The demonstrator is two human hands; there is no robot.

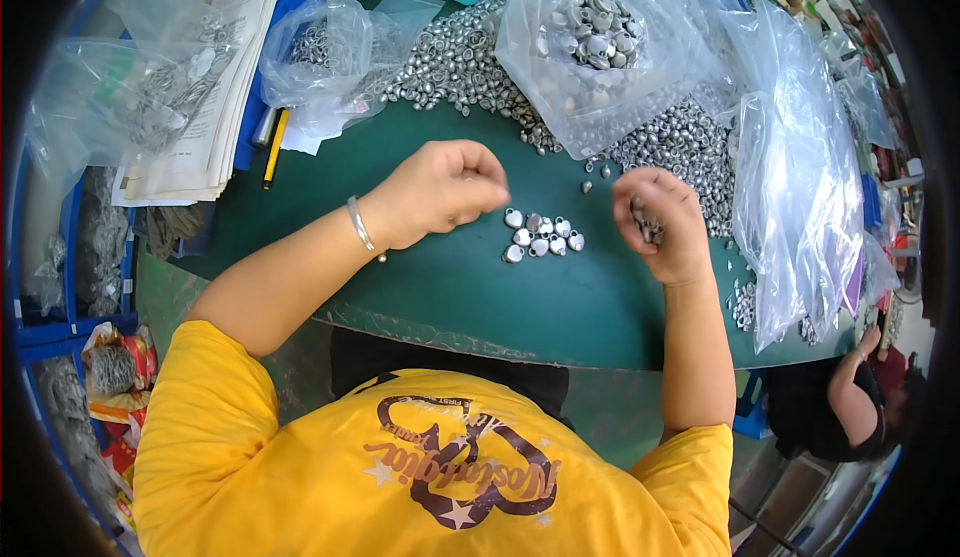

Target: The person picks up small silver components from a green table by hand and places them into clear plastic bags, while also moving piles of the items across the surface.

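On the green table, a small cluster of shiny silver charms [541,236] with little loops lies between my hands. My left hand [445,187] is just left of the cluster, above the tabletop, with its fingers curled closed; whatever is inside them is hidden. To the right of the cluster, my right hand [668,222] is curled around several metal charms [648,225], which show between the fingers and palm. Its fingertips are slightly blurred. Beyond both hands, a clear plastic bag [560,107] holds more silver charms [602,32].
Heaps of small metal domed pieces [448,52] spread across the back and right. Another clear bag [790,187] lies at the right edge. A yellow pencil [275,149], papers [215,87] and a bagged bundle [312,45] are at the left. Another person [845,397] is far right.
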